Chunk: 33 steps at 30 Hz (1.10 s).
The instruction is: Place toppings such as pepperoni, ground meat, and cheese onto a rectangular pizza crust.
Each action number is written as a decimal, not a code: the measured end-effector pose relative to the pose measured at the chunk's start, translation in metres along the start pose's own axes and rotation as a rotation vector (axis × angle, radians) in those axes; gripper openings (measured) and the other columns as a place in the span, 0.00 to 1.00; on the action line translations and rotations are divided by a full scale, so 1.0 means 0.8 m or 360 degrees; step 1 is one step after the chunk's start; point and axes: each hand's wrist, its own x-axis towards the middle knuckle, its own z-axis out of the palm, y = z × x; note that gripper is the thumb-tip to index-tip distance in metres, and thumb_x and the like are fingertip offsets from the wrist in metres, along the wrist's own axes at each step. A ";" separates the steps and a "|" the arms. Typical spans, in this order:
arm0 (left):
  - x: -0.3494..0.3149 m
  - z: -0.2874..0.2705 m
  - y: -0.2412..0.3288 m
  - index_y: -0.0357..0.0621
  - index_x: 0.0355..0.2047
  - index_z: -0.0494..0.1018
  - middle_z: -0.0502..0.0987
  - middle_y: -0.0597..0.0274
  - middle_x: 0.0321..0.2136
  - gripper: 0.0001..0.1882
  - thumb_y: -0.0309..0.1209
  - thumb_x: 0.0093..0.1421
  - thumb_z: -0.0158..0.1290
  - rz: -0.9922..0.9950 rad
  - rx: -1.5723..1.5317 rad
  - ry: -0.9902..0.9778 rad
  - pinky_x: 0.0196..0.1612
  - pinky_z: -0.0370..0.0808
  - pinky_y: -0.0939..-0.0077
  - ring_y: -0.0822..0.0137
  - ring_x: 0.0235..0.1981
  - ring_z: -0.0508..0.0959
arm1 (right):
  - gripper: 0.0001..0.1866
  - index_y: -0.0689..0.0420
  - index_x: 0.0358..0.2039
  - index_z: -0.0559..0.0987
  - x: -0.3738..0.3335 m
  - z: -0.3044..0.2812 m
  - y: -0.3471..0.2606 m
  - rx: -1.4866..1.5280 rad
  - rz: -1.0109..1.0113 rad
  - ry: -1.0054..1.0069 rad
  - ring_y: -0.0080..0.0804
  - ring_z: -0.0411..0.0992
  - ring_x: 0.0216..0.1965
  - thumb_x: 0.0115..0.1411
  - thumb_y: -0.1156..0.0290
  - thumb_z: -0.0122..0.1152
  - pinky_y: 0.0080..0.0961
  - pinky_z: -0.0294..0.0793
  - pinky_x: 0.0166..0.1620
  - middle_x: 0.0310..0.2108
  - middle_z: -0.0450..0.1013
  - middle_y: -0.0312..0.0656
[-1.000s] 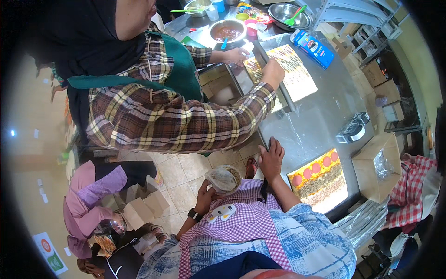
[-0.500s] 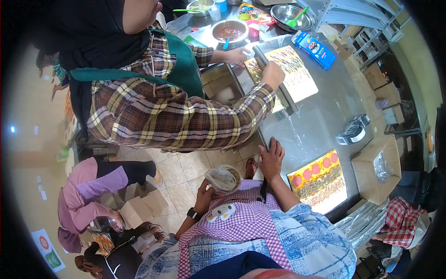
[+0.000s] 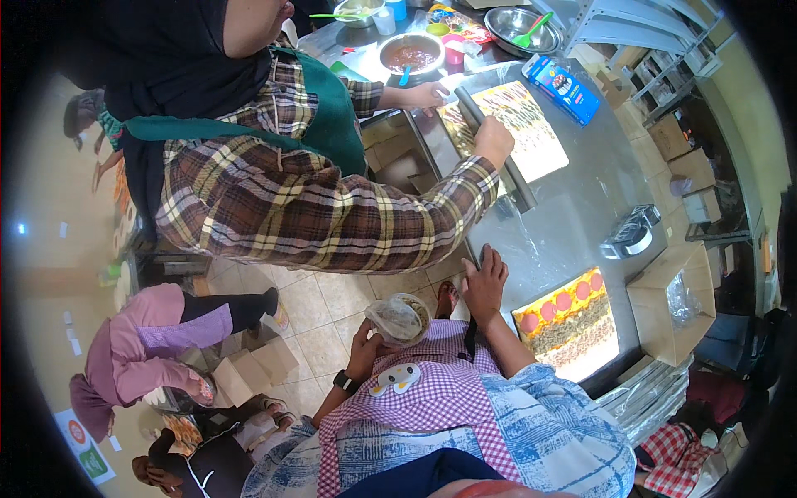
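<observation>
My left hand (image 3: 363,355), fingers curled round the side of the cloudy tub (image 3: 396,322) at the lower middle of the frame, has it out over the floor (image 3: 320,332), so a slack grip or a tilt could spill it. My right hand (image 3: 486,282) rests half-spread, with nothing visible in it, on the edge of the tabletop (image 3: 552,236); a sideways slip might smear the topped bread (image 3: 573,322) at lower right. My fingertips behind the tub are hidden, its contents hard to make out, and farther up a co-worker's hand (image 3: 494,141) covers part of the dark bar (image 3: 518,184).
</observation>
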 end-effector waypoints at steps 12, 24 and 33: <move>-0.003 0.004 0.002 0.38 0.54 0.53 0.67 0.51 0.45 0.24 0.20 0.55 0.36 0.0011 -0.0006 0.0009 0.35 0.79 0.71 0.58 0.36 0.76 | 0.19 0.52 0.39 0.75 -0.002 -0.001 0.002 0.0057 -0.0049 0.0035 0.49 0.52 0.55 0.42 0.70 0.58 0.44 0.50 0.55 0.54 0.53 0.53; 0.006 -0.004 -0.004 0.39 0.54 0.54 0.67 0.53 0.45 0.24 0.20 0.55 0.37 0.0047 -0.0050 -0.0032 0.35 0.79 0.69 0.58 0.38 0.75 | 0.18 0.51 0.40 0.73 -0.005 0.008 0.007 -0.0114 -0.0013 -0.0140 0.48 0.51 0.55 0.44 0.67 0.57 0.44 0.50 0.55 0.53 0.54 0.52; 0.008 -0.043 0.001 0.42 0.55 0.54 0.67 0.55 0.46 0.25 0.20 0.55 0.38 0.0011 -0.0064 -0.0039 0.36 0.79 0.67 0.58 0.38 0.75 | 0.12 0.57 0.31 0.75 -0.005 0.004 0.004 0.0120 -0.0112 0.0144 0.55 0.54 0.52 0.43 0.70 0.57 0.49 0.51 0.53 0.46 0.61 0.54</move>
